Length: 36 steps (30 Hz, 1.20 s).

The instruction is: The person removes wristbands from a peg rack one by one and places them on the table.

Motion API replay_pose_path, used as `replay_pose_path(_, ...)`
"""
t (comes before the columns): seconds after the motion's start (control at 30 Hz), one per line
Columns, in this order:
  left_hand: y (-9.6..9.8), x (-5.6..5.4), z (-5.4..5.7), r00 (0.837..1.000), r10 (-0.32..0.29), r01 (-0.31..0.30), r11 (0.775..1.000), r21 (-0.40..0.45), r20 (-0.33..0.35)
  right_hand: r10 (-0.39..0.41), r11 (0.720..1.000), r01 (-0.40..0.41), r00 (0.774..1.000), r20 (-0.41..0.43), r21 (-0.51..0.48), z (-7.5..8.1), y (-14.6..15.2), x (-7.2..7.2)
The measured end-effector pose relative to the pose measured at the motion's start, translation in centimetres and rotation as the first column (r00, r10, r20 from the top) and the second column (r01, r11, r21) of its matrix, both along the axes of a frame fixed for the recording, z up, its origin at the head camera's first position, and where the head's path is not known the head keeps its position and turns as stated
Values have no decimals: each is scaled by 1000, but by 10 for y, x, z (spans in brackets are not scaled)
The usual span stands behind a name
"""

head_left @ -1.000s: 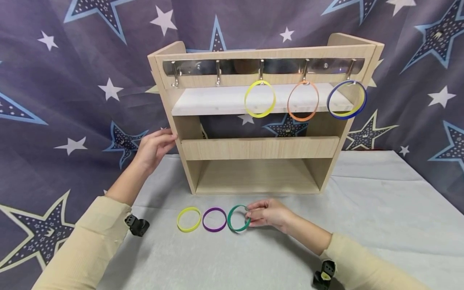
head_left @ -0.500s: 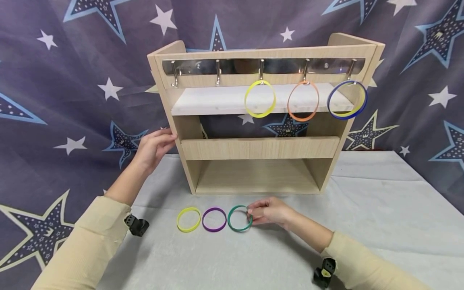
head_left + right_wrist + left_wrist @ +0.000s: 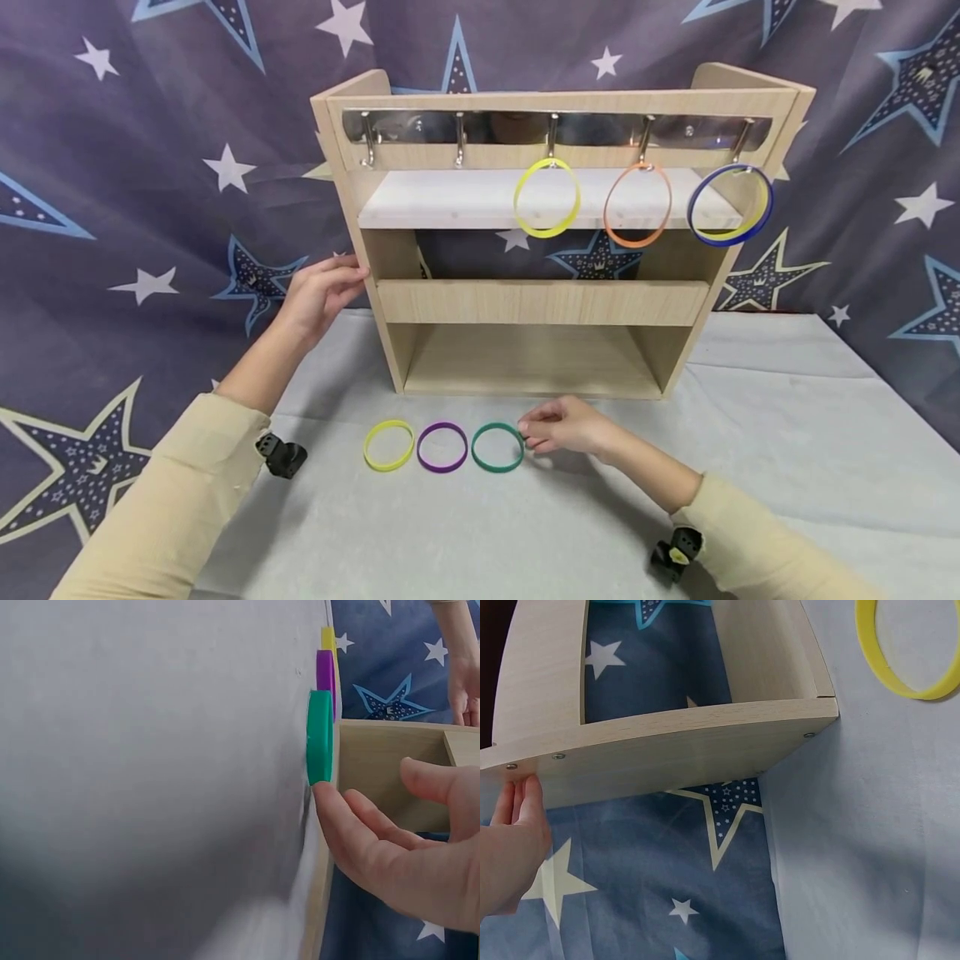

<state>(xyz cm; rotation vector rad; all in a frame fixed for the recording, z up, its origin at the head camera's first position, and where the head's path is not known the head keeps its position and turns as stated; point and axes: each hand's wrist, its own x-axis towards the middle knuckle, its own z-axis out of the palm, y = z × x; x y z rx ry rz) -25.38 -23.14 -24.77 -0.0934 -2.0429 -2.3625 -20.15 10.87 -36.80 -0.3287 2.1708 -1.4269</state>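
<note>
My left hand rests its fingertips on the outer left side of a light wooden shelf unit; the left wrist view shows the fingers straight against the panel near two screws. On the grey cloth in front lie three wristbands in a row: yellow, purple and green. At the right edge of the green wristband is my right hand. In the right wrist view its thumb stands apart from the fingers, and one fingertip is right at the green band.
A metal hook rail runs along the unit's top front. From its hooks hang a yellow wristband, an orange one, and a blue one together with another yellow one. A star-patterned curtain hangs behind.
My right hand has let go of the green wristband and moved slightly right; the band now lies flat beside the purple one. The left hand stays on the shelf unit. The head view has shifted slightly.
</note>
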Motion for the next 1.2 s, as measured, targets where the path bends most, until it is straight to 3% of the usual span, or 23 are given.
replay_pose_path(0.33,0,0,-1,1000,0,0,1000,12,-7,11,1000,-9,996,-87,25,17,10,-7)
replay_pose_path(0.57,0,0,-2,1000,1,-1,1000,8,-4,-44,999,48,978,-205,15,44,18,-12)
replay_pose_path(0.77,-1,1,1,1000,-4,4,1000,7,-14,-126,992,126,939,-319,-19,74,19,-16)
replay_pose_path(0.93,-2,1,3,1000,-14,14,1000,11,-10,-230,972,193,901,-367,-135,97,19,-18)
replay_pose_path(1.07,-3,1,2,1000,-18,18,999,37,-15,-327,932,224,862,-389,-286,111,20,-17)
replay_pose_path(1.2,-2,0,-1,999,-32,34,995,98,-25,-420,873,241,815,-400,-425,121,21,-17)
